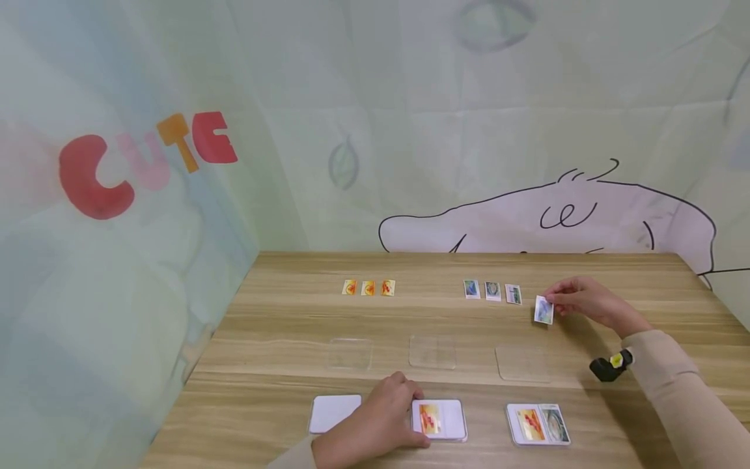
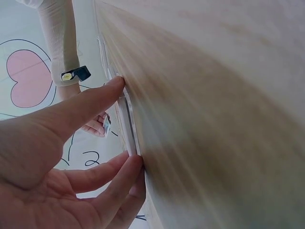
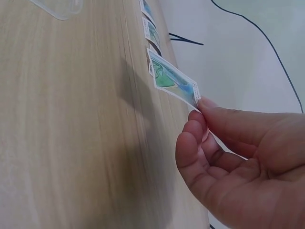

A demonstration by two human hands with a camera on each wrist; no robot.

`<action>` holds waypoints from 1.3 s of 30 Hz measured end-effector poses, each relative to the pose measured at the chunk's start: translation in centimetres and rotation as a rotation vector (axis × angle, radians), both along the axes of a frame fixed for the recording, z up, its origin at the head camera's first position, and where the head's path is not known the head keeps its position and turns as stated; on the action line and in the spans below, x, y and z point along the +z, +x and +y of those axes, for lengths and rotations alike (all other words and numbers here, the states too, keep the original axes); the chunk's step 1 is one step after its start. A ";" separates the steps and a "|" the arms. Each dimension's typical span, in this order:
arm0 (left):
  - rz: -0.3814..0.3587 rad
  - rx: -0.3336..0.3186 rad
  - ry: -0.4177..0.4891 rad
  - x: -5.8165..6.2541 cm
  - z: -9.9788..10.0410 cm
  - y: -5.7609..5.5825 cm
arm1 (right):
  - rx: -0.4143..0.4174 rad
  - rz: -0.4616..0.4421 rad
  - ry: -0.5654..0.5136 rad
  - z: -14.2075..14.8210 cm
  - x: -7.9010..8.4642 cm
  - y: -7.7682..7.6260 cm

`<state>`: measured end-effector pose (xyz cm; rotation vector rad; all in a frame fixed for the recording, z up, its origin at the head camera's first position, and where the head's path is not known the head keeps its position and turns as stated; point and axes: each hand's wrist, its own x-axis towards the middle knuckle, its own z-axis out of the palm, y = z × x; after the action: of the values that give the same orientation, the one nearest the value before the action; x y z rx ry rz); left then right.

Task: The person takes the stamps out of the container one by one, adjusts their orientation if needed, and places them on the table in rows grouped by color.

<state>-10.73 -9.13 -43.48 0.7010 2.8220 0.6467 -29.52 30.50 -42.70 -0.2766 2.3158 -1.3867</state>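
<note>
My right hand [image 1: 592,306] pinches a small blue-green stamp [image 1: 543,311] by its edge between thumb and fingers, tilted above the table. In the right wrist view the stamp [image 3: 174,81] shows a landscape picture and a white border. My left hand [image 1: 372,420] grips the left side of the middle flat clear case [image 1: 452,419], thumb at the near edge and fingers at the far edge. That case lies on the table and holds a white card with an orange stamp [image 1: 430,419] on its left half. The left wrist view shows the case [image 2: 127,121] edge-on between thumb and fingers.
A case with a white card [image 1: 334,413] lies left, partly behind my left hand. The right case [image 1: 556,443] holds an orange and a grey-green stamp. Three clear lids [image 1: 432,352] lie beyond. Farther back are three orange stamps [image 1: 368,288] and three blue-green ones [image 1: 493,291].
</note>
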 end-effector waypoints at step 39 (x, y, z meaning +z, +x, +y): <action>-0.020 -0.005 0.003 -0.1 -0.2 -0.1 | -0.009 0.012 0.043 0.1 0.0 -2.2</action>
<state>-10.79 -9.30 -43.55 0.6982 2.8002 0.6529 -31.75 30.63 -42.69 -0.2627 2.3555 -1.3414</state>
